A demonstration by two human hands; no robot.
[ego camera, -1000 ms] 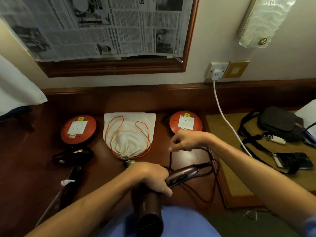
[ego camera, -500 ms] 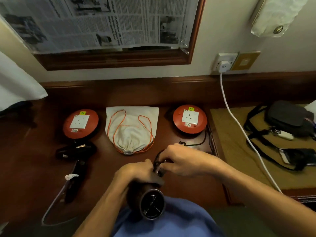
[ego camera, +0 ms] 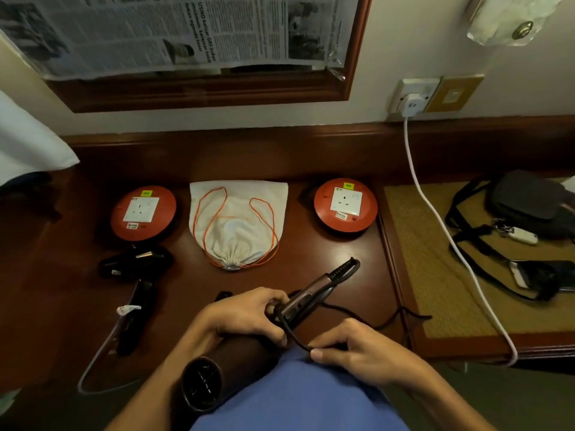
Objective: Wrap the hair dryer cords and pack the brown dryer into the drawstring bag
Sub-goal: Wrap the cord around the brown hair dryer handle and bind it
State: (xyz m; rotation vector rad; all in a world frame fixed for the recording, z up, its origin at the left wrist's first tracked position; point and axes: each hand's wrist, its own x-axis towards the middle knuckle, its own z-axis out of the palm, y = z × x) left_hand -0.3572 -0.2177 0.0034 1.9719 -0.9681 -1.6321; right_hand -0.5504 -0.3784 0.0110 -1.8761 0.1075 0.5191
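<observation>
dark wood desk (ego camera: 311,169), l hand (ego camera: 249,315) fingers clamped on brown dryer (ego camera: 236,365), r hand (ego camera: 357,349) pinching cord (ego camera: 292,335)

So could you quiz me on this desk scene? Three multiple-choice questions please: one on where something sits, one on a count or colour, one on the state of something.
1. Where does the drawstring bag lie?
A. Between the two red socket discs
B. On the woven mat at the right
C. In the person's lap

2. What colour is the bag's drawstring?
A. Blue
B. Orange
C. Black

3. What is the right hand doing?
A. Resting flat on the desk
B. Pinching the brown dryer's black cord
C. Holding a phone

Answers:
1. A, the bag lies on the desk with the left disc on one side and the right disc on the other.
2. B, orange loops lie across the white cloth.
3. B, its fingers close on the cord while the left hand grips the brown dryer.
</observation>
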